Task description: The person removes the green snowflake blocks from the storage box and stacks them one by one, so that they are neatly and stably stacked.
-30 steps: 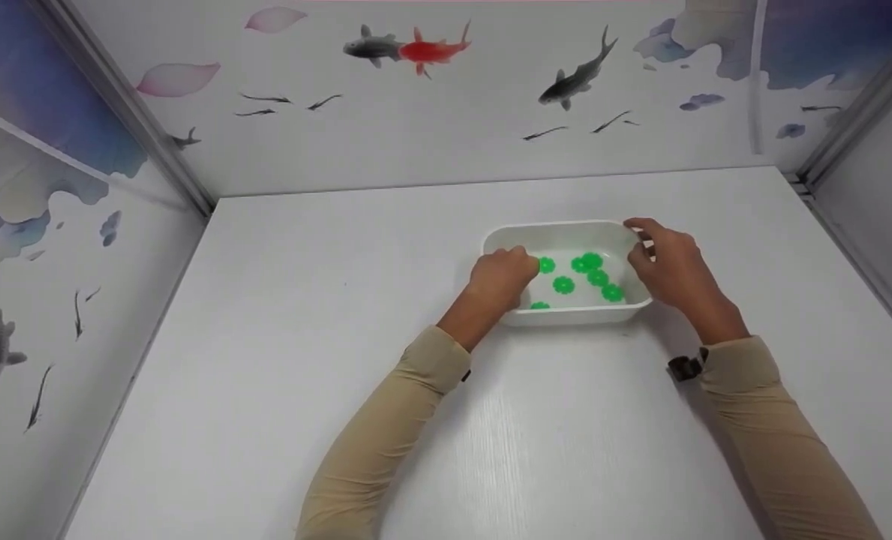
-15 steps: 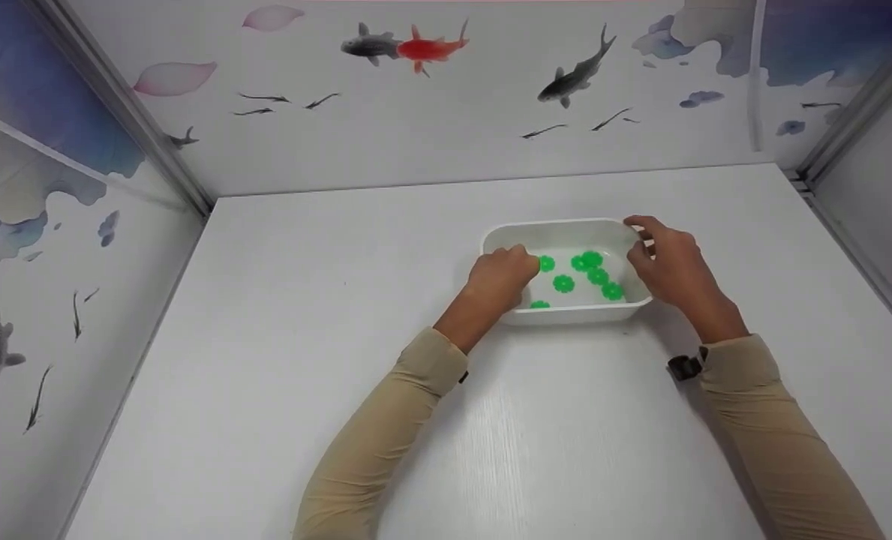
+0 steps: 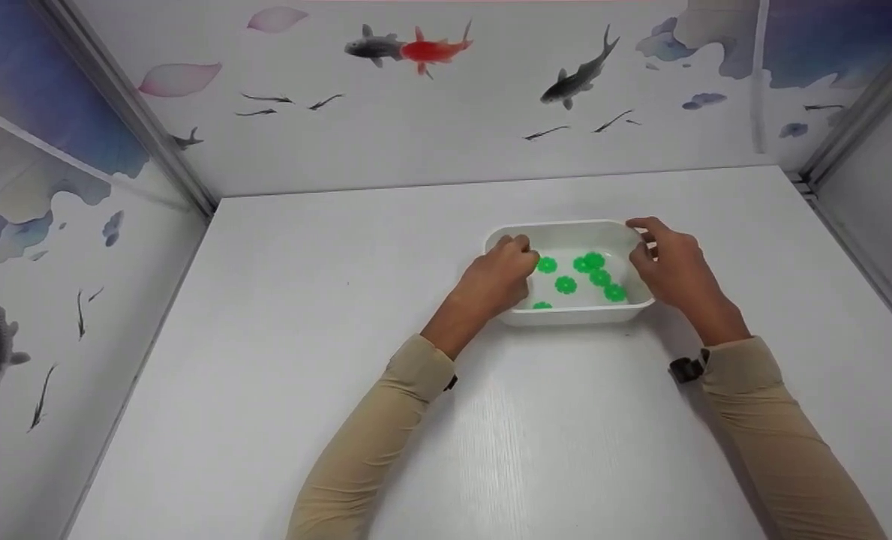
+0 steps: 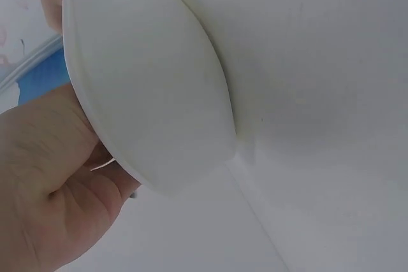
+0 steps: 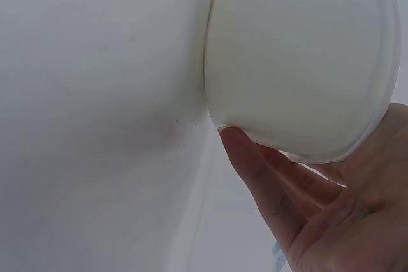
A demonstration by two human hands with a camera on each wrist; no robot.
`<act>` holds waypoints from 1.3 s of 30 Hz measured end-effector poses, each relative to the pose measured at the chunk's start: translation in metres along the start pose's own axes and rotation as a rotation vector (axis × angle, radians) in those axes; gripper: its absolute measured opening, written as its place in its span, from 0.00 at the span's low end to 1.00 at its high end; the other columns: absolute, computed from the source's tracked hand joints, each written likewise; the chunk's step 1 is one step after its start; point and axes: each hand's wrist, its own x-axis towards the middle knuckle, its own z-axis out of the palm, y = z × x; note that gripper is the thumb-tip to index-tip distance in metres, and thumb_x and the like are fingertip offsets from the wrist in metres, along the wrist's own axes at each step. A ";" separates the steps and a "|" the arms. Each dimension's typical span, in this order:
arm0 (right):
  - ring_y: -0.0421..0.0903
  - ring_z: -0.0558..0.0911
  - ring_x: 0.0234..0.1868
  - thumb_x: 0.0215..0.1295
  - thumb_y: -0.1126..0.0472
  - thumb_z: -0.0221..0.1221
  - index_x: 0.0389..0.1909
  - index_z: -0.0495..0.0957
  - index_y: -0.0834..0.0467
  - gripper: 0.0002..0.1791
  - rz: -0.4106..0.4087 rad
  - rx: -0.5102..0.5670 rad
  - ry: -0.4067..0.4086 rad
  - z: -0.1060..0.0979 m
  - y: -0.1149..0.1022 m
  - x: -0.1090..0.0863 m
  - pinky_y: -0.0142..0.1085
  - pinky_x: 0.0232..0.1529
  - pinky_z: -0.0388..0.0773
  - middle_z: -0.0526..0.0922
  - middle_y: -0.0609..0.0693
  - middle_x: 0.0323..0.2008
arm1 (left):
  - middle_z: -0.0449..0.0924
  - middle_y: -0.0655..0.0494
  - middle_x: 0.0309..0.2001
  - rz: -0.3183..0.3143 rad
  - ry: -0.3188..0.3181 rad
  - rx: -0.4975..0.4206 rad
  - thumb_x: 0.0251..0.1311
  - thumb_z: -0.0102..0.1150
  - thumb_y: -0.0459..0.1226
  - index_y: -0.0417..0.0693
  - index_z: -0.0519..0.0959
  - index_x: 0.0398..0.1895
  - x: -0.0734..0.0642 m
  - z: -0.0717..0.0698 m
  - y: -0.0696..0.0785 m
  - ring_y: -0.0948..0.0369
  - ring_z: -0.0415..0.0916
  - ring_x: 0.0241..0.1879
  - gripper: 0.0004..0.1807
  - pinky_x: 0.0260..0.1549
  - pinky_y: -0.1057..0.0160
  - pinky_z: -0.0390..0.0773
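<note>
A white rectangular plastic tub [image 3: 577, 316] stands on the table with several green flower-shaped pieces [image 3: 566, 285] lying on its floor. My left hand [image 3: 494, 274] reaches over the tub's left end with its fingers bent down inside, right beside one green piece [image 3: 547, 265]. In the left wrist view, the tub wall [image 4: 146, 81] covers part of that hand [image 4: 57, 183], and I cannot tell whether its fingertips pinch anything. The right hand [image 3: 671, 266] grips the tub's right end at the rim. Its fingers [image 5: 268, 189] lie against the outer wall in the right wrist view.
The white table [image 3: 325, 315] extends around the tub. Behind it rises a back panel [image 3: 476, 105] printed with fish, and a printed side panel [image 3: 48, 247] stands on the left. Another panel [image 3: 881, 172] borders the right. A black wrist device [image 3: 687, 369] sits by the right cuff.
The left hand has shifted slightly, with its knuckles farther back and its forearm a little more to the left. The right hand, the tub and the green pieces stay in place.
</note>
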 end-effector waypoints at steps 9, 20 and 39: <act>0.67 0.83 0.63 0.82 0.62 0.48 0.79 0.67 0.57 0.28 0.007 0.000 0.003 -0.001 0.000 0.000 0.62 0.58 0.85 0.79 0.70 0.68 | 0.82 0.49 0.61 0.083 0.174 -0.125 0.76 0.64 0.36 0.46 0.83 0.63 -0.014 -0.004 -0.012 0.56 0.80 0.64 0.16 0.61 0.64 0.85; 0.67 0.82 0.62 0.82 0.61 0.50 0.79 0.67 0.58 0.27 0.019 0.005 0.005 0.000 0.000 0.002 0.63 0.61 0.84 0.78 0.70 0.69 | 0.84 0.49 0.62 0.063 0.258 -0.269 0.74 0.67 0.36 0.46 0.83 0.65 -0.036 -0.015 -0.031 0.55 0.81 0.65 0.19 0.65 0.64 0.83; 0.66 0.82 0.63 0.82 0.59 0.51 0.76 0.69 0.60 0.25 0.006 0.087 0.035 0.002 0.008 0.002 0.63 0.61 0.82 0.78 0.67 0.68 | 0.85 0.48 0.60 -0.033 0.315 -0.395 0.72 0.69 0.34 0.45 0.84 0.63 -0.064 -0.003 -0.077 0.53 0.83 0.63 0.18 0.65 0.59 0.84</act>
